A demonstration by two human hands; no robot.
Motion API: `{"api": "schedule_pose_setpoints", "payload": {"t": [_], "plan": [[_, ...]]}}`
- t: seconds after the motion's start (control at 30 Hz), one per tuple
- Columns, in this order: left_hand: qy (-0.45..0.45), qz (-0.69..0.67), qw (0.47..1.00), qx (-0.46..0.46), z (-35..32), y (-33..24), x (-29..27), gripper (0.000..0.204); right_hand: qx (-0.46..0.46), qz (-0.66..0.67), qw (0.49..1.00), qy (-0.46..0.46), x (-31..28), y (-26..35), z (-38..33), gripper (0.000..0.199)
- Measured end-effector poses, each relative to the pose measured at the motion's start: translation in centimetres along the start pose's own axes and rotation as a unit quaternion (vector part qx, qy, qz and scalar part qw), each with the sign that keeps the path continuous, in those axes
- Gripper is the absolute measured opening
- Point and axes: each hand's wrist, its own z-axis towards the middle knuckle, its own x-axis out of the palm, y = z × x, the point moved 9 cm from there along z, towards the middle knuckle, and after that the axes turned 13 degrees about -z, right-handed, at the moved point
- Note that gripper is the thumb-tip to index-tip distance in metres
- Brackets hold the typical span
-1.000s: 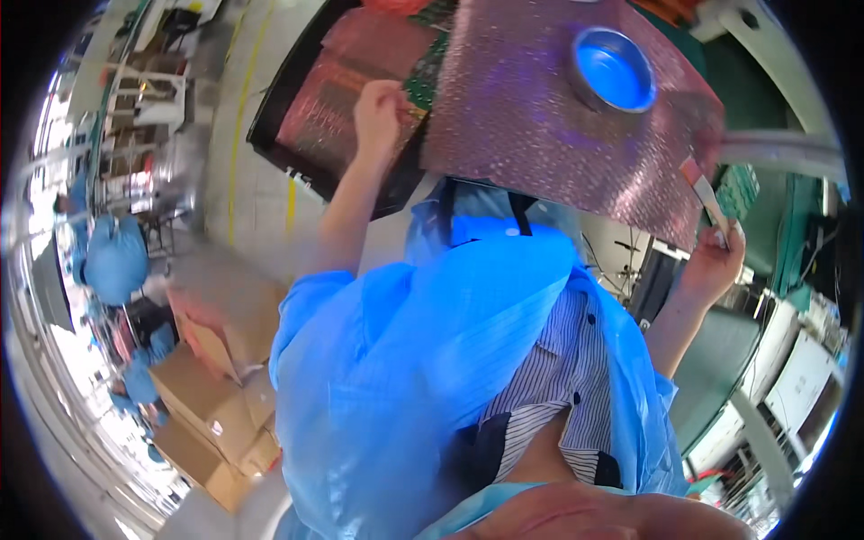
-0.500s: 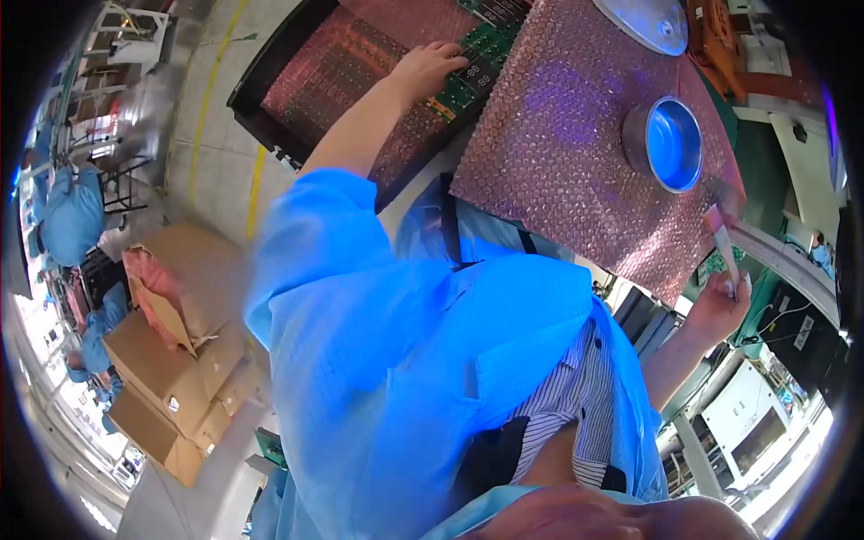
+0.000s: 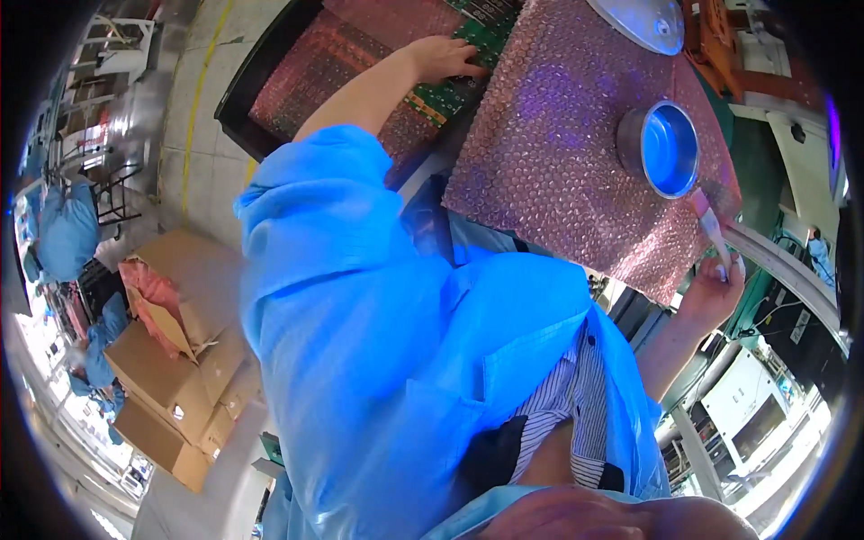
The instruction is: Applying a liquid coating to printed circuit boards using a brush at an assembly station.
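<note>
My left hand [image 3: 443, 58] reaches out over a black tray [image 3: 241, 101] lined with pink bubble wrap, its fingers resting on a green circuit board [image 3: 475, 34]; whether they grip it I cannot tell. My right hand [image 3: 711, 290] is at the near right edge of a pink bubble-wrap sheet [image 3: 558, 153] and holds a small brush [image 3: 711, 225] with a pale handle, bristles pointing up toward a round metal bowl [image 3: 664, 148] with a blue inside. My blue coat fills the middle of the view.
A second metal dish [image 3: 641, 18] lies at the far edge of the sheet. Cardboard boxes [image 3: 162, 360] are stacked on the floor at the left, with people in blue coats beyond them. Machines and cables stand at the right.
The view has swung, so the bench sits higher and further right. My left hand has moved from the tray's bubble wrap onto the green circuit board. My right hand keeps the brush.
</note>
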Motion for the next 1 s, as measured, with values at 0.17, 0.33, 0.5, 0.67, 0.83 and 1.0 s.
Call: {"api": "schedule_pose_setpoints", "payload": {"t": [0.17,0.33,0.5,0.67,0.83,1.0], "plan": [[-0.086,-0.008,0.995,-0.046,-4.6,1.3,-3.5,0.069,-0.047,-0.086,0.995,0.0,2.9,0.6,0.4,0.027],[-0.348,-0.156,0.883,-0.272,-14.4,2.7,-12.9,0.066,-0.114,-0.226,0.967,0.032,3.2,-1.0,2.6,0.019],[-0.569,-0.768,0.276,-0.097,-20.7,0.7,-10.2,0.043,-0.02,-0.199,0.978,0.058,3.5,-4.3,4.6,0.015],[-0.499,-0.71,0.477,-0.136,-18.2,-5.8,-11.1,0.041,-0.003,-0.222,0.971,0.088,5.7,-4.7,4.3,0.015],[-0.382,-0.583,0.695,-0.177,-12.6,-11.5,-10.8,0.041,-0.006,-0.23,0.97,0.084,5.1,-4.9,4.5,0.015],[-0.264,-0.96,0.063,0.069,-6.6,-15.9,-9.0,0.044,-0.067,-0.242,0.965,0.07,4.0,-3.1,5.1,0.015]]}}
